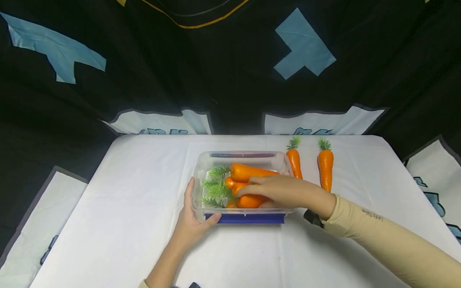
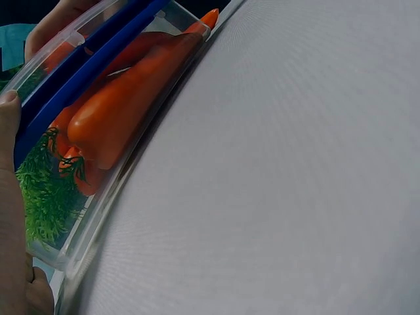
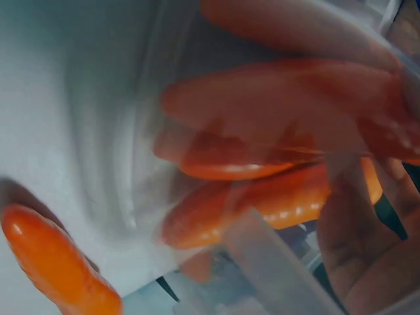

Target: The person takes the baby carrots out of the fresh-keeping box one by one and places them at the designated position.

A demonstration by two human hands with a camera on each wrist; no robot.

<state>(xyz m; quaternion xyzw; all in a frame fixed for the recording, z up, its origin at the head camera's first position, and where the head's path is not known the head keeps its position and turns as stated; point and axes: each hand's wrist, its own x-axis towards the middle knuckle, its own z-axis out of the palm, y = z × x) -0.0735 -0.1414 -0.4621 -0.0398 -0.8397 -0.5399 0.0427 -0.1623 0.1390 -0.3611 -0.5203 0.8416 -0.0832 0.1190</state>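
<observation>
A clear plastic container (image 1: 240, 210) with blue side latches stands mid-table, holding several orange carrots (image 1: 248, 172) with green leafy tops (image 1: 216, 187) toward its left end. My left hand (image 1: 191, 222) grips the container's front left corner, thumb at the front rim and fingers along the left wall. Inside the container is my right hand (image 1: 284, 191), its fingers curled over a carrot (image 1: 250, 201) near the front. In the right wrist view, fingers of the right hand (image 3: 367, 249) show beside the carrots (image 3: 262, 203), partly blurred by the plastic wall.
Two more carrots lie on the white table right of the container: one close beside it (image 1: 294, 162), another farther right (image 1: 325, 168). White cloth (image 1: 126, 180) covers the table. Behind it hangs a dark curtain (image 1: 230, 80) with pale blue shapes.
</observation>
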